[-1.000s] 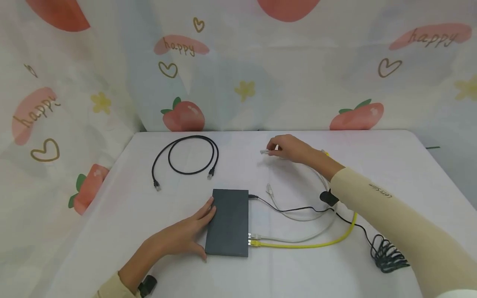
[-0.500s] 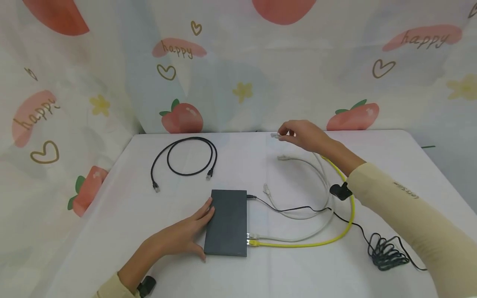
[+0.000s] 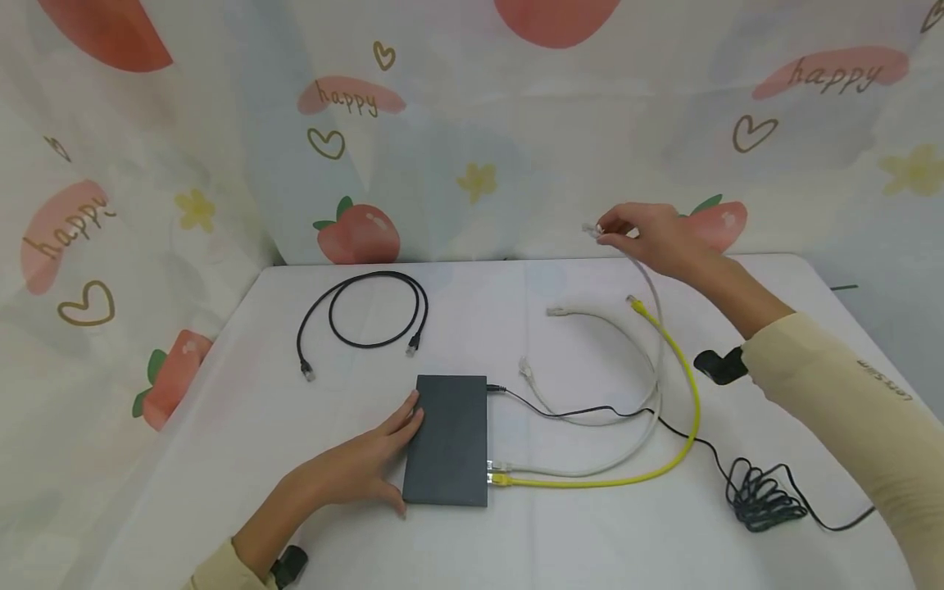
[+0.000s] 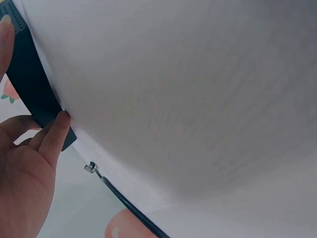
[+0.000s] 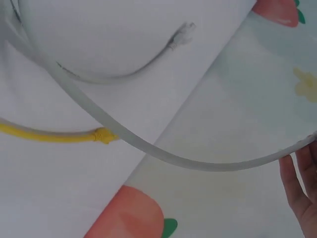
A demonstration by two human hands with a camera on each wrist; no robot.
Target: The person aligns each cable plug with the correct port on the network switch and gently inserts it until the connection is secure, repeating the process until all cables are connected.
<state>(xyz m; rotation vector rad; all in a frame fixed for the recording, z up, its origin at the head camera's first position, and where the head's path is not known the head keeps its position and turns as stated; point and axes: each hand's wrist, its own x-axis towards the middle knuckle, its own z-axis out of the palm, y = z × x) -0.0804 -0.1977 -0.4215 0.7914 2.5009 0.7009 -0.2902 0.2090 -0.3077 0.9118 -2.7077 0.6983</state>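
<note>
In the head view, my left hand (image 3: 361,467) rests against the left side of a dark grey network switch (image 3: 450,442), fingers spread along its edge. The left wrist view shows fingers (image 4: 54,134) touching the switch's side near a corner. My right hand (image 3: 660,238) is raised over the table's back edge and pinches a pale grey Ethernet cable (image 3: 659,328) just behind its plug (image 3: 592,230). That cable arcs down toward the switch's right side, where a grey plug (image 3: 501,467) sits above a yellow Ethernet cable (image 3: 605,483). The yellow cable's other plug (image 3: 636,305) lies loose.
A second pale grey cable (image 3: 605,318) curves on the table, both plugs loose. A coiled black Ethernet cable (image 3: 379,344) lies at the back left. A thin black power cord (image 3: 583,412) runs from the switch to a bundled coil (image 3: 763,496) at the right.
My right hand has moved up and to the right, lifting the plug end of the grey cable off toward the back. My left hand and the switch stay in place.
</note>
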